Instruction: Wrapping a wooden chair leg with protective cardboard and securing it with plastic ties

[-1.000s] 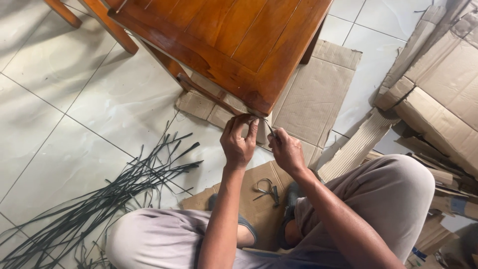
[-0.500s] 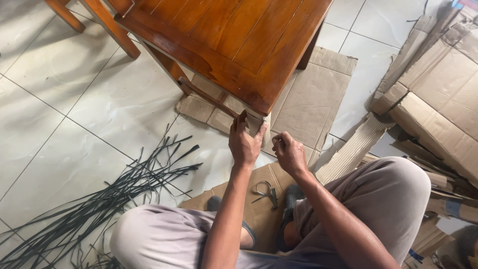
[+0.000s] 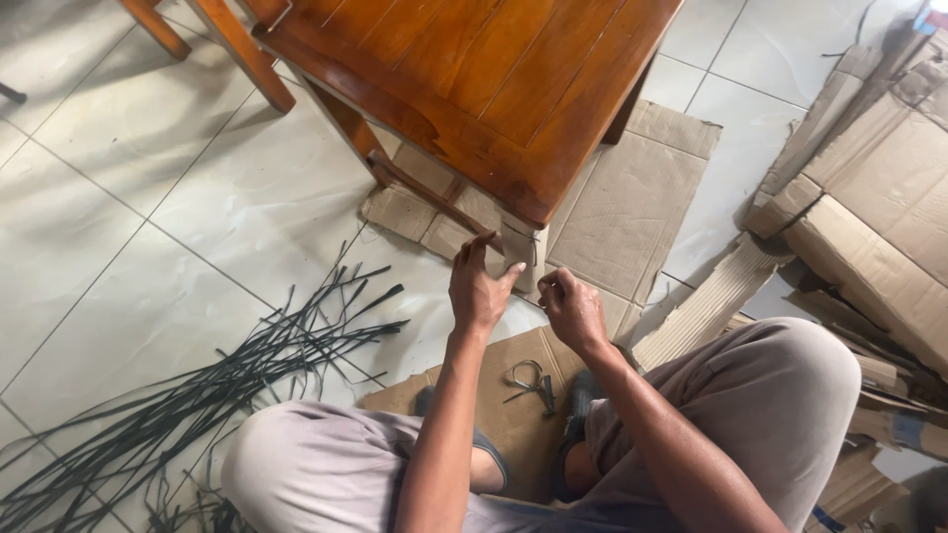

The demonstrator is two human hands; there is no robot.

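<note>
I sit on the floor in front of a brown wooden table [image 3: 494,79]. Its near leg is wrapped in a cardboard sleeve [image 3: 517,249]. My left hand [image 3: 481,288] is held up with fingers apart, its fingertips at the left side of the sleeve. My right hand [image 3: 571,308] sits just right of the leg with fingers curled. It pinches the end of a thin black strap [image 3: 537,255] that runs up the leg's edge. A pair of metal snips [image 3: 529,380] lies on the cardboard sheet between my legs.
A loose bundle of black straps [image 3: 217,390] is spread over the white tiled floor at the left. Flat cardboard [image 3: 622,197] lies under the table. Stacked cardboard boxes and folded sheets [image 3: 869,197] crowd the right side. My knees frame the bottom of the view.
My left hand let go of the top of the leg wrap, slid lower and opened its fingers. My right hand dropped slightly, still pinching the strap.
</note>
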